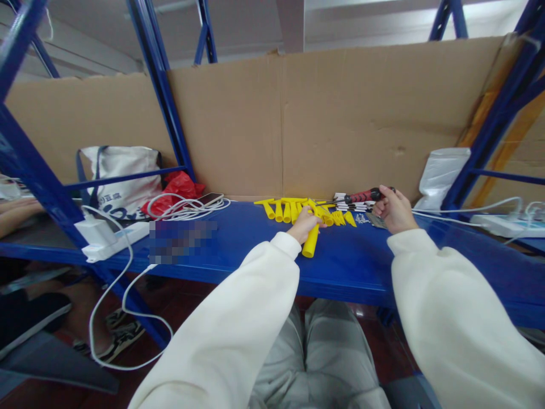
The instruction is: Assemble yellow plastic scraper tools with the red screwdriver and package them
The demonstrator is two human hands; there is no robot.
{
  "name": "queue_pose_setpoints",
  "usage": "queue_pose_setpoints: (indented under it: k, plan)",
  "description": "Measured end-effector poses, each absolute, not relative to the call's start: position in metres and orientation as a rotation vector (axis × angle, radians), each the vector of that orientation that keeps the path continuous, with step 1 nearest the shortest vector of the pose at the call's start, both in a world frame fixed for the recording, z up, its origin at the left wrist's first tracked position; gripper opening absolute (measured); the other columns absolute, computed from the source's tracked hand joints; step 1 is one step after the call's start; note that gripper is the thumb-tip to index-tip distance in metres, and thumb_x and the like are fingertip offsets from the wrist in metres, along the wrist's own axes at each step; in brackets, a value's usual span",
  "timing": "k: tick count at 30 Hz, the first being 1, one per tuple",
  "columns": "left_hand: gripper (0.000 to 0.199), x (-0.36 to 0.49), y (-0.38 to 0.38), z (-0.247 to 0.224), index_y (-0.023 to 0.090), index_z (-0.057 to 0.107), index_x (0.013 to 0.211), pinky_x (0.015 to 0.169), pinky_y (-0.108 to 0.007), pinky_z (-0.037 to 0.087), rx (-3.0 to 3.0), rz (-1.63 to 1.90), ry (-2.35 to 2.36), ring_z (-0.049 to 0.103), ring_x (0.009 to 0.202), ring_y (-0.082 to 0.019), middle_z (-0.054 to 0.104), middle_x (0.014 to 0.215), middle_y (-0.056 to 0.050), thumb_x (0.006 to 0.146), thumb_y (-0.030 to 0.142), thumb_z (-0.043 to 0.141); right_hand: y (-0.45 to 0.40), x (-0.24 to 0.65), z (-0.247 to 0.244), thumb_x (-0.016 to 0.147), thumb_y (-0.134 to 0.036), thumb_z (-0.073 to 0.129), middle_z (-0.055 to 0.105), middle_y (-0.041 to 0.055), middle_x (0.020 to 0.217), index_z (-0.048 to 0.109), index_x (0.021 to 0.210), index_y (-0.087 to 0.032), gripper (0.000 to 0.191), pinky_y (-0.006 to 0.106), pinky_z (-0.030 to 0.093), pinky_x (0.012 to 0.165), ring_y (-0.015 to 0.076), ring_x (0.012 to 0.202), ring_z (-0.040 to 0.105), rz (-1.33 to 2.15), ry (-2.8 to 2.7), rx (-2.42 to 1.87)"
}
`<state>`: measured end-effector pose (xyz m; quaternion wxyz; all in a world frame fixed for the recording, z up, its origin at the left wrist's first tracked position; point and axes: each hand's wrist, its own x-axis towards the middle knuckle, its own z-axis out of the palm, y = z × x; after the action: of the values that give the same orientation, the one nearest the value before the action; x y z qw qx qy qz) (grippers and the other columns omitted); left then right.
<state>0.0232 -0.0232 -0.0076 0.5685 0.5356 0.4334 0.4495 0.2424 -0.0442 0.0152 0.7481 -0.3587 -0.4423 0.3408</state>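
Note:
My left hand [304, 225] is closed around a yellow plastic tool with a thick round handle [310, 243], which points down toward me over the blue shelf top. In my right hand [390, 209] is a screwdriver [361, 196] with a red and black grip, its thin shaft pointing left. The tip reaches the head of the held yellow tool; whether it touches a screw is too small to tell. Similar yellow T-shaped tools [279, 212] lie in a row behind my left hand. Small pointed yellow pieces [339, 218] and a small greyish packet [377, 221] lie nearer my right hand.
At the left are a power strip [119, 241] with a charger, coiled white cables [183, 207], a red bag [181, 184] and a white tote [123, 176]. A clear plastic bag [443, 176] stands right. Cardboard [332, 125] walls the back. Another person's arm [17, 213] shows far left.

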Motion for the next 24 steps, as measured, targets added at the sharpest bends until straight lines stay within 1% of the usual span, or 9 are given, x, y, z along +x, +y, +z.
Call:
queue_pose_setpoints:
  k: [3,6,8,11,13,17,21,24]
  plan:
    - [0.053,0.0231,-0.0231,-0.0078,0.025,0.045,0.123,0.052,-0.022,0.047,1.251,1.052,1.02,0.076,0.081,-0.02,0.07,0.117,-0.009,0.078,0.001,0.06,-0.0478,0.241,0.0171,0.067,-0.046,0.088,0.036,-0.0114,0.042,0.052,0.073,-0.024,0.043,0.021,0.034,0.035,0.0076,0.035,0.038,0.736,-0.97,-0.805]
    - [0.057,0.0235,-0.0224,-0.0087,0.026,0.046,0.124,0.055,-0.024,0.05,1.238,1.069,1.024,0.076,0.08,-0.021,0.069,0.118,-0.009,0.075,0.002,0.062,-0.0509,0.241,0.0192,0.071,-0.048,0.086,0.045,-0.0089,0.045,0.06,0.082,-0.023,0.038,0.022,0.038,0.038,0.0096,0.038,0.045,0.768,-0.988,-0.824]
    - [0.058,0.0241,-0.0219,-0.0093,0.026,0.046,0.124,0.055,-0.024,0.05,1.232,1.078,1.03,0.077,0.082,-0.021,0.069,0.12,-0.009,0.075,0.001,0.062,-0.0518,0.2419,0.0202,0.076,-0.048,0.084,0.055,-0.0054,0.05,0.061,0.084,-0.022,0.035,0.022,0.041,0.041,0.0113,0.043,0.052,0.802,-0.999,-0.827]
    - [0.059,0.0249,-0.0214,-0.0097,0.027,0.046,0.125,0.055,-0.024,0.05,1.233,1.077,1.037,0.077,0.084,-0.022,0.069,0.12,-0.008,0.074,0.002,0.062,-0.0508,0.2431,0.0203,0.08,-0.048,0.08,0.064,-0.0015,0.06,0.055,0.079,-0.023,0.036,0.024,0.045,0.044,0.0132,0.048,0.058,0.828,-1.022,-0.828]
    - [0.059,0.0251,-0.0212,-0.0099,0.027,0.046,0.125,0.055,-0.025,0.051,1.235,1.077,1.037,0.077,0.084,-0.023,0.069,0.118,-0.008,0.074,0.003,0.065,-0.0494,0.2432,0.0195,0.081,-0.049,0.08,0.062,-0.0025,0.057,0.053,0.077,-0.023,0.037,0.023,0.044,0.043,0.0125,0.045,0.055,0.813,-1.04,-0.832]
    - [0.056,0.0249,-0.0212,-0.0102,0.025,0.047,0.123,0.052,-0.023,0.048,1.243,1.078,1.036,0.076,0.081,-0.022,0.069,0.114,-0.008,0.075,0.004,0.065,-0.0472,0.2426,0.0171,0.075,-0.05,0.084,0.048,-0.0079,0.048,0.052,0.078,-0.024,0.041,0.02,0.037,0.037,0.0094,0.039,0.045,0.73,-1.023,-0.837]
    - [0.056,0.0238,-0.0214,-0.0096,0.024,0.048,0.122,0.056,-0.025,0.05,1.247,1.083,1.03,0.076,0.079,-0.022,0.07,0.11,-0.008,0.075,0.005,0.07,-0.0465,0.2424,0.0151,0.067,-0.053,0.089,0.048,-0.0089,0.046,0.051,0.075,-0.025,0.047,0.021,0.035,0.034,0.0091,0.037,0.043,0.669,-1.02,-0.858]
    - [0.055,0.0231,-0.0214,-0.0086,0.025,0.047,0.121,0.056,-0.024,0.05,1.243,1.081,1.033,0.076,0.079,-0.021,0.07,0.11,-0.007,0.075,0.004,0.069,-0.0443,0.2424,0.0131,0.066,-0.055,0.088,0.048,-0.0079,0.044,0.05,0.07,-0.025,0.048,0.023,0.034,0.032,0.0102,0.036,0.043,0.64,-1.044,-0.896]
